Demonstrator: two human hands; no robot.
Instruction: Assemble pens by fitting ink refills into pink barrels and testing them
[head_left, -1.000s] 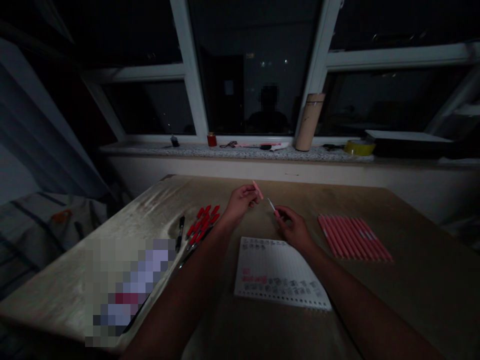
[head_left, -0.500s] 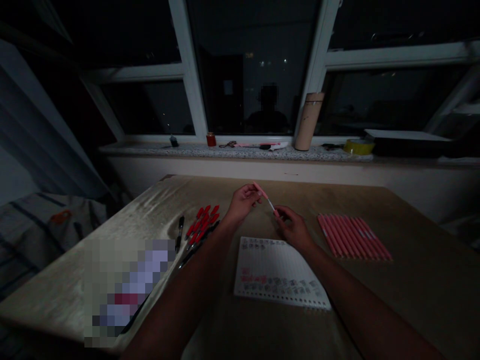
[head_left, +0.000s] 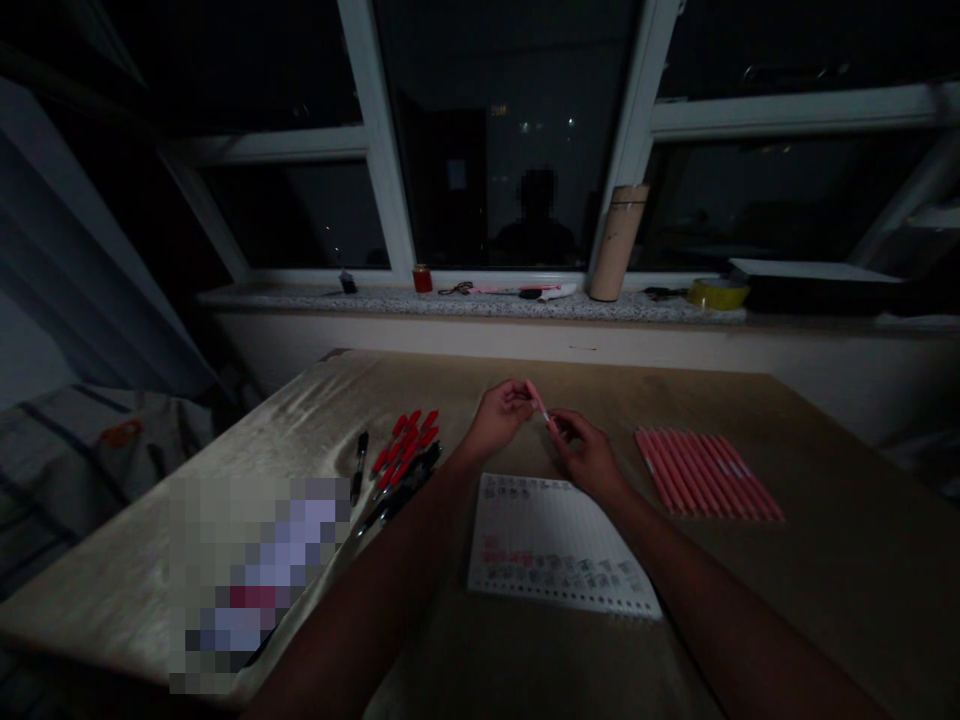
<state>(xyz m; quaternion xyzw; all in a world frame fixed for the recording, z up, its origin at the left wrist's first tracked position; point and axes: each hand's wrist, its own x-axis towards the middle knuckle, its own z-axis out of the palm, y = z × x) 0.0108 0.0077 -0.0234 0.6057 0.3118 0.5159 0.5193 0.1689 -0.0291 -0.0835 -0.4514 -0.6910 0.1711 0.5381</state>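
Above the far side of the spiral notebook (head_left: 555, 530), both hands grip a slim pink pen (head_left: 535, 394). My left hand (head_left: 496, 420) pinches its upper pink part. The lower pink part is between the fingers of my right hand (head_left: 589, 458). A short pale stretch shows between the two parts. The notebook lies open with rows of black and red writing on a lined page. Beside my right forearm, several pink pens (head_left: 709, 475) lie in a neat row. Left of my left arm is a group of red pieces (head_left: 409, 445), perhaps pen caps, with black pens (head_left: 401, 495) close by.
A single black pen (head_left: 360, 465) lies left of the red pieces, near a blurred-out patch (head_left: 285, 560). On the windowsill (head_left: 300, 298) stand a tan flask (head_left: 619, 245), a small red jar (head_left: 422, 279) and a yellow tape roll (head_left: 718, 293).
My left hand has moved right and slightly nearer, toward my right hand. The pen's two pink parts are closer together, and less of the pale stretch shows. More black pens are visible.
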